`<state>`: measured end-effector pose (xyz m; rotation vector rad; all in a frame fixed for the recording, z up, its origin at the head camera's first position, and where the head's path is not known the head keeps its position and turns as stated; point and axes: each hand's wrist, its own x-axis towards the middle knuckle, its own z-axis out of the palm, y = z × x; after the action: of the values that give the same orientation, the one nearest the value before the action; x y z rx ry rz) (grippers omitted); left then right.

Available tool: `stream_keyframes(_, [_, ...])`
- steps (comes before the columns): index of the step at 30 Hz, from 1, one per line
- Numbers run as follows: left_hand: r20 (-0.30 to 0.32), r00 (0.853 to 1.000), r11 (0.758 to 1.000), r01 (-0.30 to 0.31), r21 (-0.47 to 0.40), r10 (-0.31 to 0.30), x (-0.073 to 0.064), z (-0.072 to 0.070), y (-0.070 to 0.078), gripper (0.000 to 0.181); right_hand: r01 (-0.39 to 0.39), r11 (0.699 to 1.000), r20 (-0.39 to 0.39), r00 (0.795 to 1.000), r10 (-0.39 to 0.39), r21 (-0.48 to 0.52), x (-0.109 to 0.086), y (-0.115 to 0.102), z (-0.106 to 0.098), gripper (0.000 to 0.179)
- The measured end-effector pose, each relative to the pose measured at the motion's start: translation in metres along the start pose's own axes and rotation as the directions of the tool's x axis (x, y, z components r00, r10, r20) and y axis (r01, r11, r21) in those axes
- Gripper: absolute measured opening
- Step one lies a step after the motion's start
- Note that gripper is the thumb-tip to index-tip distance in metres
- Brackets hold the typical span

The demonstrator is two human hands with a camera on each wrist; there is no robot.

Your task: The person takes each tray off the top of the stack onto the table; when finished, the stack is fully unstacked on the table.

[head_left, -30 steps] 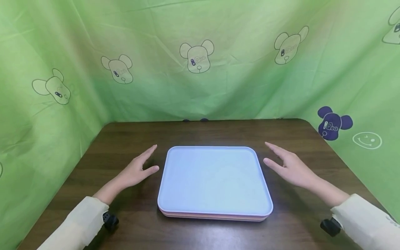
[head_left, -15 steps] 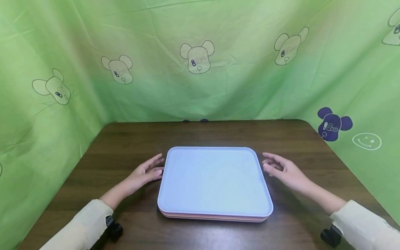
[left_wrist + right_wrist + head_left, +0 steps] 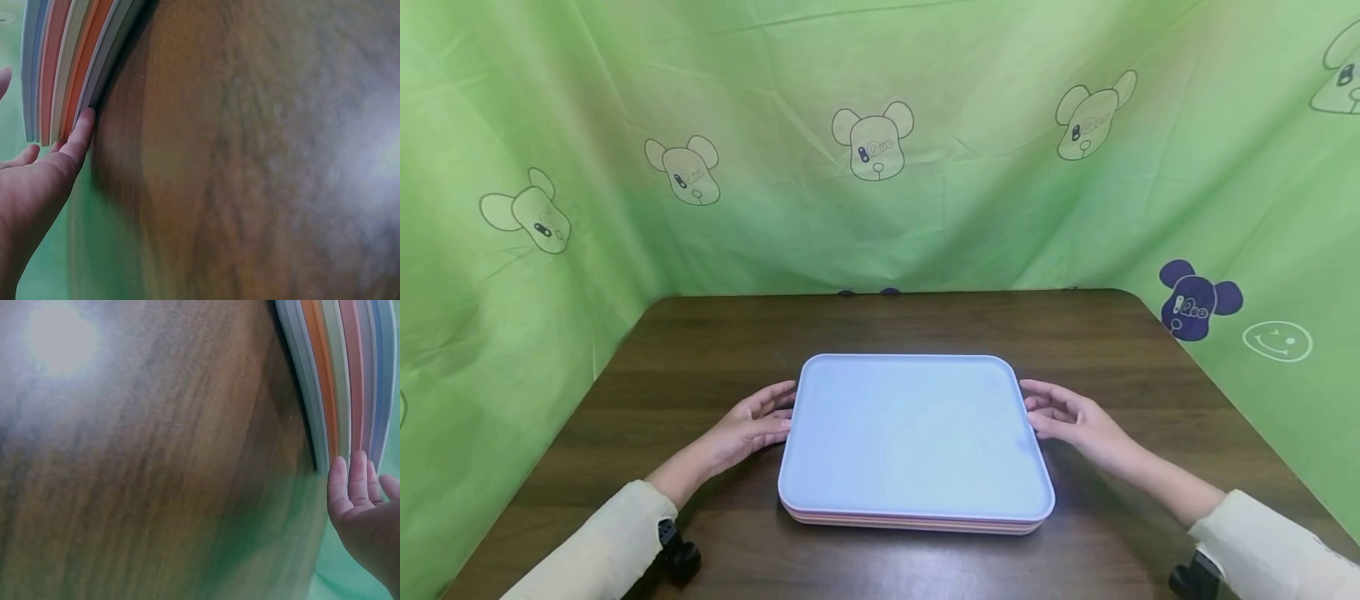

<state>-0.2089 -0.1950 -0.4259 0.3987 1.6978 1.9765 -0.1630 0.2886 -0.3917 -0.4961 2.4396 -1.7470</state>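
Observation:
A stack of rectangular trays (image 3: 917, 433) lies flat in the middle of the table, a pale blue one on top. In the left wrist view the stacked tray edges (image 3: 65, 69) show blue, pink, cream, orange and grey bands. My left hand (image 3: 737, 433) is at the stack's left side, its fingertips right at the tray edges and the thumb by the top rim. On the opposite side, my right hand (image 3: 1078, 425) has its fingers up against the edges of the stack, as the right wrist view shows, with the thumb near the upper rim. Neither hand curls round a tray.
The dark wooden table (image 3: 730, 333) extends around the stack on all sides. A green curtain (image 3: 760, 217) printed with bear heads hangs behind it and along both sides. Black wrist cameras (image 3: 679, 557) sit below the pale sleeves.
Both hands have moved inward from beside the stack to its left and right edges, their fingers bending a little. The trays have stayed in place.

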Motion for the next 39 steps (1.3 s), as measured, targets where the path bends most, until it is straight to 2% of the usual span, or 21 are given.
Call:
stream_keyframes(7, [0.011,1.0,1.0,0.016,0.0,-0.016,0.001,0.0,0.0,0.077,-0.014,1.0,-0.012,1.0,0.014,-0.023,-0.004,0.004,0.004,0.056])
stream_keyframes(20, [0.006,1.0,0.999,0.024,0.024,-0.024,0.0,0.002,0.001,0.079,0.05,0.999,-0.031,0.998,-0.05,-0.011,-0.004,0.013,0.006,0.06])
stream_keyframes(29, [0.008,1.0,1.0,0.021,0.022,-0.021,0.001,0.002,0.0,0.079,-0.022,0.999,-0.06,0.998,0.019,-0.043,-0.004,0.012,0.006,0.06])
stream_keyframes(39, [0.008,1.0,0.999,0.027,0.019,-0.027,0.001,0.002,0.0,0.08,-0.069,0.995,-0.075,0.995,0.063,-0.072,-0.004,0.014,0.006,0.062])
